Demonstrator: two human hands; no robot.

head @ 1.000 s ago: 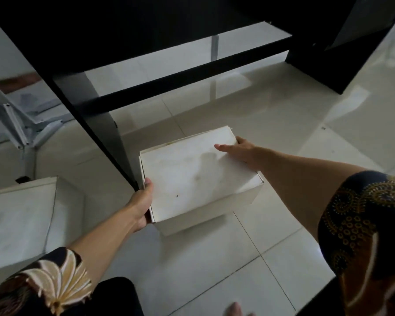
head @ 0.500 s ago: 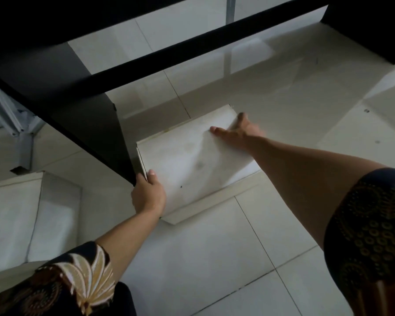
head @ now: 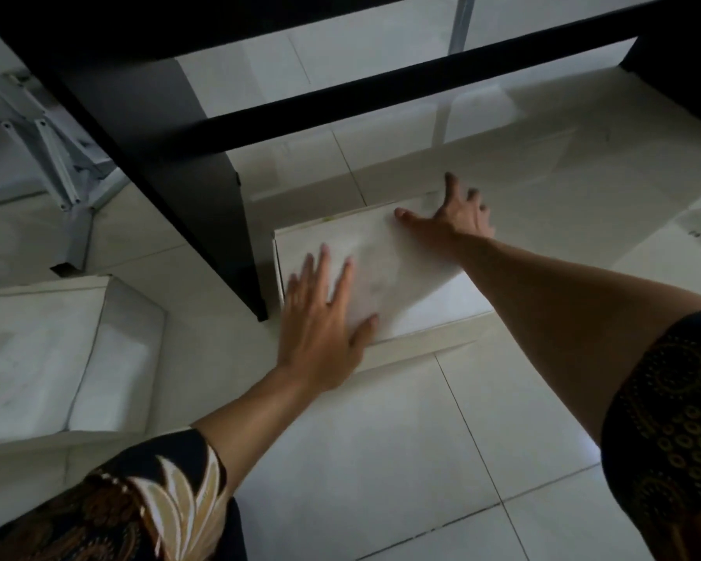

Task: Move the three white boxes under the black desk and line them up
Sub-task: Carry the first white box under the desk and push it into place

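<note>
Two hands spread flat, gripping nothing, our left hand (head: 320,317) and right hand (head: 456,214) on the unlabelled white box (head: 385,273), black desk leg (head: 219,204) just beside, second white box (head: 57,354) left.

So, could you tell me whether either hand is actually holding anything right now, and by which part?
Nothing is gripped. The left hand lies flat with fingers spread on the white box lid's near left corner; the right hand rests open at its far edge.

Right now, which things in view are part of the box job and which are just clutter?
Job:
- white box beside the desk leg, under both hands
- second white box, left, outside the desk
- black desk
- left hand, right hand, both flat and open

Clutter:
- grey metal frame, far left
</note>
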